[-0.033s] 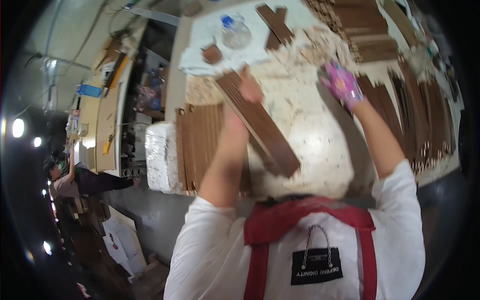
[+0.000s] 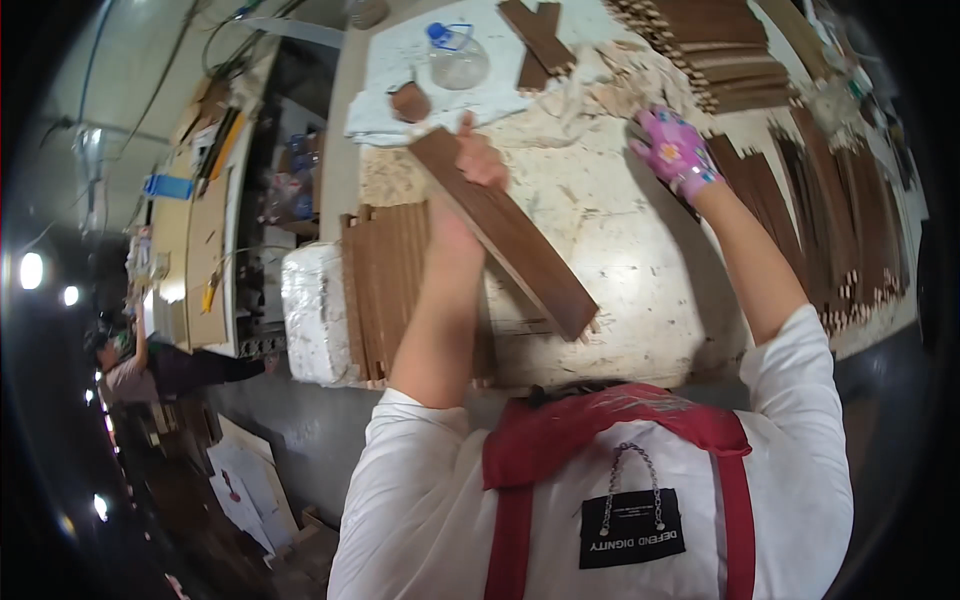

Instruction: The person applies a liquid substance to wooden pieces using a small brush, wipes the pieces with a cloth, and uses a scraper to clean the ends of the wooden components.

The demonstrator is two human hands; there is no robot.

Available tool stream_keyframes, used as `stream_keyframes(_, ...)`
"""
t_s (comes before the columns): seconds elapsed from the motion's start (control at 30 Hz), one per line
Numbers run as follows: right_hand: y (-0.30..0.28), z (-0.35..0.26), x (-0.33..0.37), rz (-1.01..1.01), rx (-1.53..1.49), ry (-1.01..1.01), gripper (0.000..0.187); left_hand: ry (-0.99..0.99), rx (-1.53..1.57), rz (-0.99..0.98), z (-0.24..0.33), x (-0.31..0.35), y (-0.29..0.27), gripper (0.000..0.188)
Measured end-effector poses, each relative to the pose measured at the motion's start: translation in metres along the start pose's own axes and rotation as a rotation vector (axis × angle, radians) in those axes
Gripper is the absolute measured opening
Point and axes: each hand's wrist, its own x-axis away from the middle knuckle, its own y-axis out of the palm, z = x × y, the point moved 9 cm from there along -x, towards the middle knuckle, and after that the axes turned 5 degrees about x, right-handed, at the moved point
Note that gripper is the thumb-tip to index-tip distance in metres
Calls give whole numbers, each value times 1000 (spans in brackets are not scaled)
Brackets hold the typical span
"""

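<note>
My bare left hand (image 2: 482, 165) is closed around the upper part of a brown wooden plank (image 2: 525, 240). The plank slants over the worktable (image 2: 640, 290), its lower end toward my body. My right hand (image 2: 678, 152) wears a purple flowered glove and is near a crumpled beige rag (image 2: 625, 85). Its fingers look apart, with nothing visible in them. Left of the held plank lies a row of brown wooden strips (image 2: 385, 285), partly behind my left forearm. More dark strips (image 2: 765, 200) lie right of the gloved hand.
A clear jug with a blue cap (image 2: 458, 62) and a small brown piece (image 2: 409, 102) rest on a pale cloth (image 2: 385, 45). Two crossed planks (image 2: 538, 42) lie beside them. Stacked strips (image 2: 725, 50) fill the far right. Another person (image 2: 130, 365) works at a left bench.
The held plank has turned slightly: its grooved face showed before, and a smoother face shows now. The whole view has shifted a little. Both hands keep nearly the same places.
</note>
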Motion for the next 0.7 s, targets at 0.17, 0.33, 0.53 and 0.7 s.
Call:
stream_keyframes(0.17, 12, -3, -10, -176, 35, 117, 33, 24, -82, -90, 21, -13, 4, 30)
stream_keyframes(0.33, 10, 11, -5, -96, 73, 116, 29, 19, -88, -100, 15, -17, 2, 31)
stream_keyframes(0.53, 0, 20, 8, -104, 38, 114, 37, 58, -52, -132, 10, -14, 14, 30)
stream_keyframes(0.7, -13, 23, 42, -15, -405, 159, 45, 88, -58, -212, 21, -7, 25, 31)
